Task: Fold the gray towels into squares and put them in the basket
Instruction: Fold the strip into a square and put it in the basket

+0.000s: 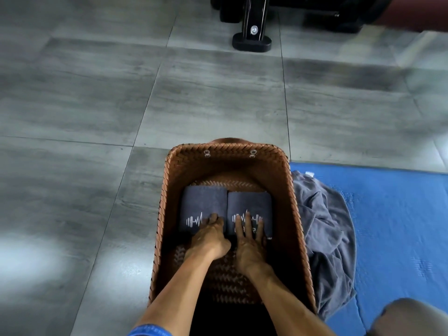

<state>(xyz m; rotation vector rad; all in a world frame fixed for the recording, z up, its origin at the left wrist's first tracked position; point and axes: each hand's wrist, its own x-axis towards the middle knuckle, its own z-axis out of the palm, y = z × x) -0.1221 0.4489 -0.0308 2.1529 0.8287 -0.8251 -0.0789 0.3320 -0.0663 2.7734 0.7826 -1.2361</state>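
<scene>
A brown woven basket (294,202) stands on the floor in front of me. Two folded gray towels lie side by side on its bottom, each with a white barbell logo. The left folded towel (202,202) has my left hand (209,236) on its near right corner, fingers curled. The right folded towel (252,202) lies under my right hand (248,241), which rests flat with fingers spread. Both forearms reach down into the basket. An unfolded gray towel (324,236) lies crumpled just right of the basket.
The crumpled towel rests on a blue mat (397,219) at the right. Gray floor tiles surround the basket. A black equipment foot (252,40) stands far ahead. My knee (409,318) shows at the bottom right.
</scene>
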